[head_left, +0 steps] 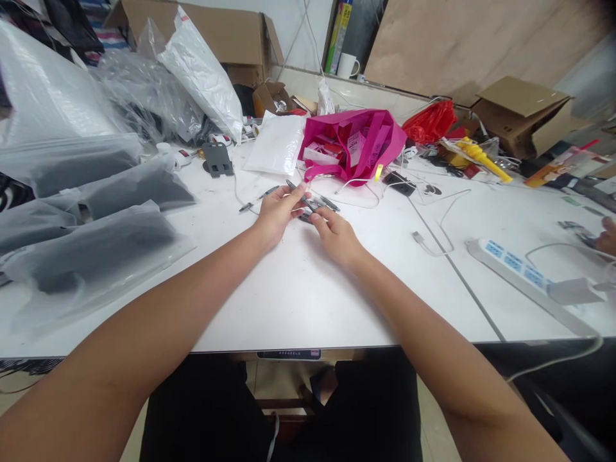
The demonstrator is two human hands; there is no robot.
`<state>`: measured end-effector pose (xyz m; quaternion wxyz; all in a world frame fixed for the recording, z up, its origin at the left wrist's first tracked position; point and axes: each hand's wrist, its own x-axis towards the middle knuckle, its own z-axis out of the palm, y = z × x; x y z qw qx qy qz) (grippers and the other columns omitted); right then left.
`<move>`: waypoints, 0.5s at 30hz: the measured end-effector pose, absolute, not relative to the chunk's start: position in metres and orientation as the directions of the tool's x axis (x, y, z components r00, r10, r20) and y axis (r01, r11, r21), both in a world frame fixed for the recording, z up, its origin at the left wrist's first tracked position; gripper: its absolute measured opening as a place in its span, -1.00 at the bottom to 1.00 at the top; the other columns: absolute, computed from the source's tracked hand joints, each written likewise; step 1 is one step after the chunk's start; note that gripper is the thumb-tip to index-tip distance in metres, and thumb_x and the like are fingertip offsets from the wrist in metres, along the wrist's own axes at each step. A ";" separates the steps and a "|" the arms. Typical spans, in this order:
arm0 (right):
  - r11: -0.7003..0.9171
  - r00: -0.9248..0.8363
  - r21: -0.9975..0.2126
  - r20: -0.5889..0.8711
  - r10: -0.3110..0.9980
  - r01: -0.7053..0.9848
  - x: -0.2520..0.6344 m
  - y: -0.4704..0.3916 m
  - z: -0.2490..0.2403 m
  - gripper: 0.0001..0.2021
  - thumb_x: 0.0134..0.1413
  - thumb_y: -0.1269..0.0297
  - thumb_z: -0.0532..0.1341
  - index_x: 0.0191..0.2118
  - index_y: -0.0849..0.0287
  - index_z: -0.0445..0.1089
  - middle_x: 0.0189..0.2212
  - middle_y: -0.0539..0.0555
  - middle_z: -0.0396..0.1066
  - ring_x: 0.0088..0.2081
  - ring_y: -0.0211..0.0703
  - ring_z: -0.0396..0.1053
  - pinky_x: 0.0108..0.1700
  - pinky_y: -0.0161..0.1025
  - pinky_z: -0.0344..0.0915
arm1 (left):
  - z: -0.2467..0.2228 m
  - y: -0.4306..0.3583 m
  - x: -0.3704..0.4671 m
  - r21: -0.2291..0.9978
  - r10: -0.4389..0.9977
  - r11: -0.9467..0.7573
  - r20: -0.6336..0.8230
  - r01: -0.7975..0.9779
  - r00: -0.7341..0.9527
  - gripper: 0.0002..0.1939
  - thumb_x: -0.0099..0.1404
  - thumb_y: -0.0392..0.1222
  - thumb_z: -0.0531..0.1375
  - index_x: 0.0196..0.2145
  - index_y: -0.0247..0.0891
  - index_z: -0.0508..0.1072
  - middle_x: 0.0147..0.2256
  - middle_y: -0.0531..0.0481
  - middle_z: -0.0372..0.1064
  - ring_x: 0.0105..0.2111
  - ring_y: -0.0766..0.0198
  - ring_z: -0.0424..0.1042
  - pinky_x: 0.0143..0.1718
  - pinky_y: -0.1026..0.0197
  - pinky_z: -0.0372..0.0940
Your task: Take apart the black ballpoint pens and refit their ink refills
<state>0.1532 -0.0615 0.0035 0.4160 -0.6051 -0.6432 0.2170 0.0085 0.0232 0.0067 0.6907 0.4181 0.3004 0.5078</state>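
Both of my hands meet over the middle of the white table [308, 289]. A dark pen [308, 203] runs between them, its upper end by the fingers of my left hand [282, 208] and its lower end by those of my right hand [337, 236]. The fingers of each hand are closed on it. Another pen [258, 199] lies on the table just left of my left hand. More dark pens [329, 203] lie behind my hands, partly hidden by them. A pink bag [389, 144] with small boxes inside stands beyond.
Bagged dark items [106, 247] lie at the left, with a grey phone stand [217, 159] behind. A white packet [276, 144] touches the pink bag. At the right are a power strip [510, 263], a loose cable [445, 231] and another person's hand [607, 237].
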 end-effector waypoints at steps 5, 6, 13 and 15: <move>0.159 0.059 -0.795 0.237 0.970 0.585 0.151 -0.067 0.010 -0.75 0.42 0.02 0.11 -0.14 0.04 0.43 -0.25 0.07 0.48 -0.21 -0.03 0.38 -0.06 -0.08 0.30 | 0.013 0.036 -0.001 0.852 0.983 0.087 0.011 -0.517 0.185 -0.68 0.27 0.00 0.45 -0.24 -0.21 0.46 -0.16 -0.05 0.62 -0.25 0.37 0.55 -0.15 0.29 0.38; 0.150 0.070 -0.800 0.233 0.970 0.581 0.150 -0.068 0.011 -0.76 0.42 0.03 0.12 -0.15 0.04 0.42 -0.28 0.06 0.46 -0.24 -0.04 0.37 -0.08 -0.09 0.29 | 0.014 0.040 -0.003 0.847 0.988 0.068 0.016 -0.528 0.152 -0.70 0.29 0.00 0.43 -0.24 -0.20 0.45 -0.15 -0.05 0.63 -0.23 0.35 0.57 -0.14 0.29 0.38; 0.079 0.152 -0.873 0.172 0.973 0.482 0.152 -0.063 0.009 -0.79 0.38 0.06 0.16 -0.21 0.05 0.42 -0.38 0.01 0.35 -0.35 -0.13 0.25 -0.25 -0.20 0.21 | 0.014 0.061 -0.014 0.806 0.993 0.110 -0.118 -0.581 0.024 -0.87 0.35 -0.21 0.24 -0.35 -0.19 0.34 -0.32 0.03 0.50 -0.39 0.38 0.46 -0.26 0.28 0.34; 0.044 0.184 -0.912 0.129 0.974 0.408 0.154 -0.061 0.009 -0.77 0.37 0.01 0.16 -0.20 0.04 0.39 -0.45 -0.03 0.27 -0.42 -0.17 0.18 -0.36 -0.24 0.13 | 0.011 0.059 -0.012 0.879 0.996 0.089 -0.074 -0.469 0.050 -0.87 0.34 -0.20 0.23 -0.37 -0.17 0.35 -0.44 0.09 0.34 -0.51 0.37 0.29 -0.37 0.26 0.23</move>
